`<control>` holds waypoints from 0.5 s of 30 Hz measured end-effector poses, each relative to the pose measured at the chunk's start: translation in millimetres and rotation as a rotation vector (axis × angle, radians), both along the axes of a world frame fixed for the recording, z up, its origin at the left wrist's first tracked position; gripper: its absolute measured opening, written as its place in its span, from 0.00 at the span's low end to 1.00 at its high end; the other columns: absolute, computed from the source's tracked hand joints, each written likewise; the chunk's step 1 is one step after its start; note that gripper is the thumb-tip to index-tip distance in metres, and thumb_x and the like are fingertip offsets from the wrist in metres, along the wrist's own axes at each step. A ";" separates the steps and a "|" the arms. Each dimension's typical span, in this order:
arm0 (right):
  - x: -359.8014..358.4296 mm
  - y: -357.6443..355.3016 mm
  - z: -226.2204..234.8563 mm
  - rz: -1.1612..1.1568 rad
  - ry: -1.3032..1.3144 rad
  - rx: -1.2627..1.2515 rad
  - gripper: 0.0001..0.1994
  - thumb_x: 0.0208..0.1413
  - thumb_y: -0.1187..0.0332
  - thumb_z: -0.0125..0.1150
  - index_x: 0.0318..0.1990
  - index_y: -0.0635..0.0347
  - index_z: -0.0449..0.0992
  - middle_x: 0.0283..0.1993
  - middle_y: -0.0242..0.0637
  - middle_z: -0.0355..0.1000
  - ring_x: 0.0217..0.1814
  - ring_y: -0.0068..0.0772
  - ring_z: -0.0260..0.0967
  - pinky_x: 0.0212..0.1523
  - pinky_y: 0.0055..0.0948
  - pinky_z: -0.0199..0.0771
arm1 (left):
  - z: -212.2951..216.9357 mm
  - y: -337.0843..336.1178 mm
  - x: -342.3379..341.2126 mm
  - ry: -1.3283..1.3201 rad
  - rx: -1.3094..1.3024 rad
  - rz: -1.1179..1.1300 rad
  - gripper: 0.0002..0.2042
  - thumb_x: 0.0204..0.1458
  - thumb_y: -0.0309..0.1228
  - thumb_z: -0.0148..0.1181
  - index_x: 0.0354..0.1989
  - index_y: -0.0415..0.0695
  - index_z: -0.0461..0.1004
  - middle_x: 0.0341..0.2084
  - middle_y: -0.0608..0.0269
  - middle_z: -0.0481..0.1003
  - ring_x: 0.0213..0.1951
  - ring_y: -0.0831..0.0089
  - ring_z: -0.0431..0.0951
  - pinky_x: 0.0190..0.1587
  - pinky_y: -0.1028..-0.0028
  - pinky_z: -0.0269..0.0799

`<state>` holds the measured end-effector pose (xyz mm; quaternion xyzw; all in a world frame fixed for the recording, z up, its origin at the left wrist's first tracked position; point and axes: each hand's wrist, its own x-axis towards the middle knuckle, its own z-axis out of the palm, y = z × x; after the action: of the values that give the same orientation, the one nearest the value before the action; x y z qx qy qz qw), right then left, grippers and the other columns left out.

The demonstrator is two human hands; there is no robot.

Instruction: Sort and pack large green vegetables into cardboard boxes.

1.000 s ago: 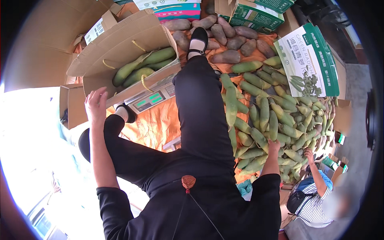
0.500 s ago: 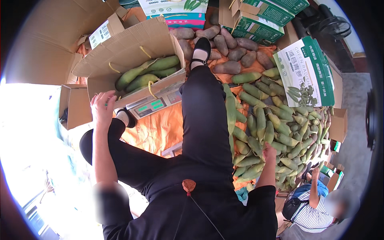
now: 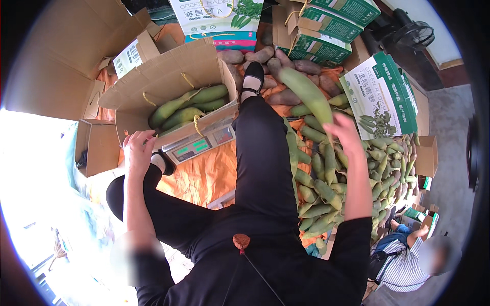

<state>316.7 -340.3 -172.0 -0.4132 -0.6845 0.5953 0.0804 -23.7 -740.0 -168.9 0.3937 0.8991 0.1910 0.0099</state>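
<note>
Gently balance the green radish (image 3: 306, 94) your right hand (image 3: 346, 134) grasps by one end, pointing toward eleven o'clock; I can't tell your left hand's (image 3: 137, 154) grip.

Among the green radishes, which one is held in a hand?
The long, curved radish in the person's right hand, held above the pile; the others lie in that pile or the open box.

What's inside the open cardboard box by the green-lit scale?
Long green radishes lie in the cardboard box. They and its near wall cover the bottom; anything underneath can't be seen.
</note>
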 end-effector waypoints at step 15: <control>-257.2 -88.5 34.4 0.648 0.056 1.014 0.27 0.41 0.55 0.68 0.50 0.56 0.73 0.40 0.46 0.75 0.45 0.47 0.73 0.45 0.38 0.71 | -2.6 -9.8 -5.3 -0.053 0.043 0.053 0.08 0.48 0.28 0.59 0.37 0.43 0.77 0.26 0.61 0.76 0.34 0.63 0.75 0.50 0.63 0.64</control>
<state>59.5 -428.8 -137.6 -0.0777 -0.9717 0.1994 0.1000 -29.1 -749.9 -171.5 0.3645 0.9044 0.2207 0.0201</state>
